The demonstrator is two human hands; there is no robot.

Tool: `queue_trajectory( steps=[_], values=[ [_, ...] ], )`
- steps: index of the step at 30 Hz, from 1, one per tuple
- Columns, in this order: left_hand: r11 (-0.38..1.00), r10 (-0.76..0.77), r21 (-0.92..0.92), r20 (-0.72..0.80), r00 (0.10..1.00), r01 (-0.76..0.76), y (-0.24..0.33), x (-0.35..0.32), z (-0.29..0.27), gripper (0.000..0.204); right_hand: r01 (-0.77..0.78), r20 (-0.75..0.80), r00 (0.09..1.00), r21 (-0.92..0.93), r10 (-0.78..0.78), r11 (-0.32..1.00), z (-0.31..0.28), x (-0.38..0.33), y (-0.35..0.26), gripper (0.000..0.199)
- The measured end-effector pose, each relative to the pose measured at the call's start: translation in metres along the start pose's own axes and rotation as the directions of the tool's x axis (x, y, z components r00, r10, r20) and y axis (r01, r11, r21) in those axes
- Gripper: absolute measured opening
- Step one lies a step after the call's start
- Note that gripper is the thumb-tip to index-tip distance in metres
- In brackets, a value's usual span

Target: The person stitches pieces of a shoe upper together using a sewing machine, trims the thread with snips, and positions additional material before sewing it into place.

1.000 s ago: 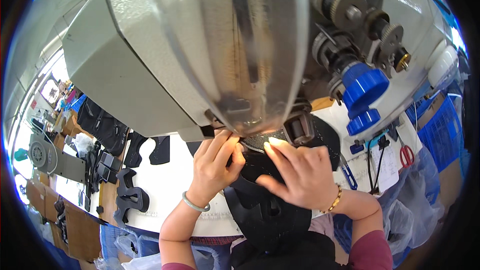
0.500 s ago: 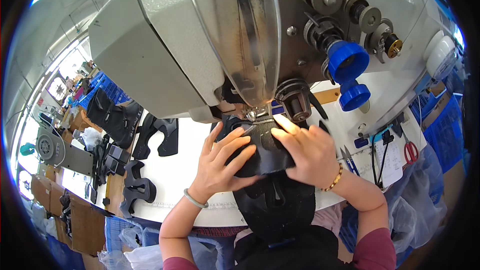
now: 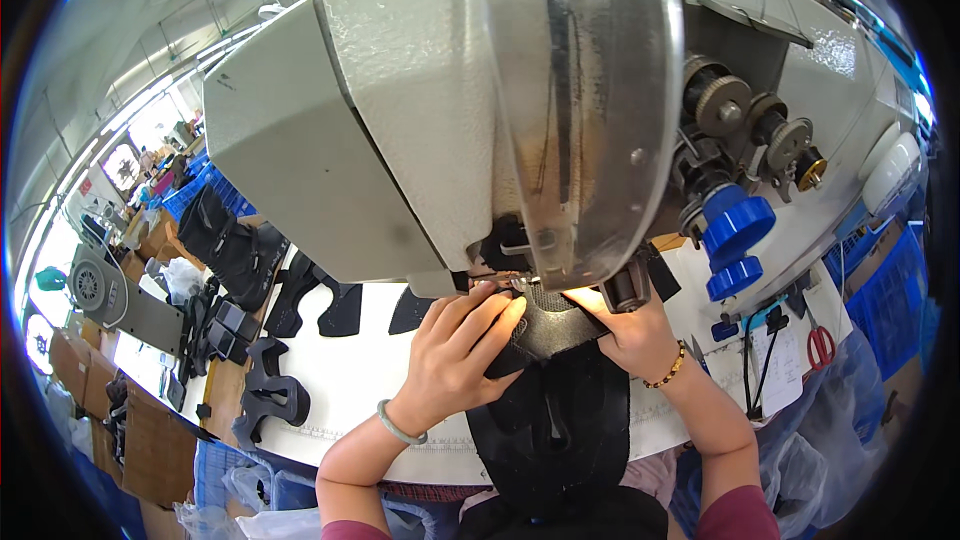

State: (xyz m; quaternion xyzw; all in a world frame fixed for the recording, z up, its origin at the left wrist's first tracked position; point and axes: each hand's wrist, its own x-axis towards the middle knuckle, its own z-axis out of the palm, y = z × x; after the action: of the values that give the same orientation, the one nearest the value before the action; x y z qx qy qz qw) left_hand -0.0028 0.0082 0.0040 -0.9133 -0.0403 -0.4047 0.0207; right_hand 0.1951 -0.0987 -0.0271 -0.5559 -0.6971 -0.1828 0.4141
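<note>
A grey industrial sewing machine [image 3: 400,130] fills the upper middle, its clear guard [image 3: 580,90] hanging over the needle area. Beneath the needle lies a black padded piece [image 3: 550,330] with a mesh patch. My left hand [image 3: 455,350] presses its left side, fingers bunched close to the presser foot and thumb along the near edge. At the right side my right hand [image 3: 640,335] grips the same piece; its fingertips are partly hidden behind the machine head. Another long black piece [image 3: 555,430] with a slot hangs over the table's front edge, towards my lap.
Black cut pieces [image 3: 275,390] lie on the white table [image 3: 370,370] at left. Beyond them are a black boot-like item [image 3: 225,250] and a grey motor unit [image 3: 120,295]. Red-handled scissors [image 3: 820,348] and a paper sheet [image 3: 778,365] are at right, near blue crates [image 3: 885,290].
The view has shifted, so the machine appears larger and lower. The padded piece has turned and moved further under the machine head. My right hand's fingertips are now more covered.
</note>
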Motion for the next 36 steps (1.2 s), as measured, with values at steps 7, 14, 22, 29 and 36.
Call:
queue_trajectory(
  steps=[7, 14, 22, 29, 36],
  values=[
    [0.999, 0.029, 0.028, -0.005, 1.000, -0.029, -0.005, -0.004, 0.004, 0.065, 0.033, -0.045, 0.998, -0.093, -0.037, 0.995, 0.004, -0.012, 0.002, 0.059],
    [0.991, 0.043, 0.125, -0.010, 0.999, -0.041, 0.002, -0.004, 0.003, 0.056, -0.008, 0.026, 1.000, 0.008, 0.008, 1.000, 0.000, -0.009, 0.008, 0.057],
    [0.980, 0.112, 0.175, -0.072, 0.991, -0.098, 0.022, 0.003, 0.009, 0.034, 0.008, -0.049, 0.999, 0.066, -0.004, 0.998, -0.002, -0.005, 0.010, 0.053],
    [0.971, 0.144, 0.207, -0.100, 0.985, -0.121, 0.018, 0.000, 0.012, 0.030, 0.044, -0.042, 0.998, 0.075, -0.041, 0.996, -0.007, -0.005, 0.012, 0.042],
    [0.977, 0.150, 0.167, -0.117, 0.982, -0.129, 0.008, 0.001, 0.016, 0.027, 0.088, -0.035, 0.996, 0.051, -0.086, 0.995, -0.006, -0.009, 0.018, 0.038]
  ],
)
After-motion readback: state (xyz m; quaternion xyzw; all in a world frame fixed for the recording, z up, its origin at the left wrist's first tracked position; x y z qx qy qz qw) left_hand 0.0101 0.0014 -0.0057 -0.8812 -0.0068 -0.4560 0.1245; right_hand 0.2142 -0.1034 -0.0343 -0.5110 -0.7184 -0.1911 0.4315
